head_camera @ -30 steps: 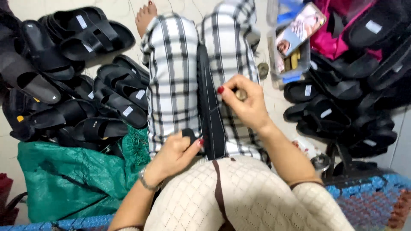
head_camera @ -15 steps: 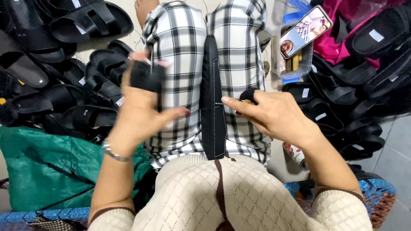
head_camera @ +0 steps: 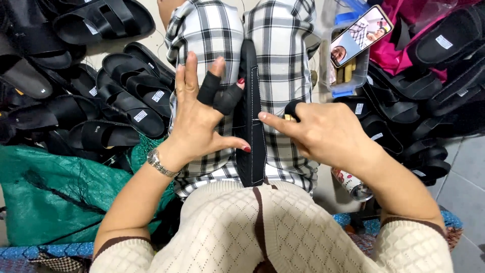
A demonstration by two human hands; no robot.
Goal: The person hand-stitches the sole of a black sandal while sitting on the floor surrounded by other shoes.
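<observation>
since half a second ago our left hand [head_camera: 194, 119] has swung in from the side, and the small black piece it held up is gone from sight; now black finger sleeves [head_camera: 218, 93] sit on two of its fingers. our right hand [head_camera: 323, 132] has stayed low beside the strap.

starting at the far left, we see a heap of black sandals [head_camera: 118, 98] on the floor, with a green woven sack [head_camera: 55, 197] below them. next comes our left arm, a silver wristwatch [head_camera: 157, 163] on the wrist. the left hand is spread flat, fingers splayed, gripping nothing, with the thumb tip touching the left edge of the long black strap [head_camera: 252, 126]. the two sleeved fingers lie just beside that strap.

the strap itself runs upright down the middle, lying in the gap between our checked trouser legs [head_camera: 283, 55], white stitching along its edge.

right of it, our right hand points its forefinger at the strap's right edge, and the other fingers curl around a small black piece [head_camera: 293, 108]; how firmly it is gripped, we cannot tell.

further right a clear plastic box [head_camera: 348, 76] stands on the floor with a phone [head_camera: 361, 34] propped on it, screen lit. a can [head_camera: 353, 184] lies beneath our forearm. more black sandals [head_camera: 424, 111] pile up at the far right, against a pink bag [head_camera: 404, 28].
</observation>
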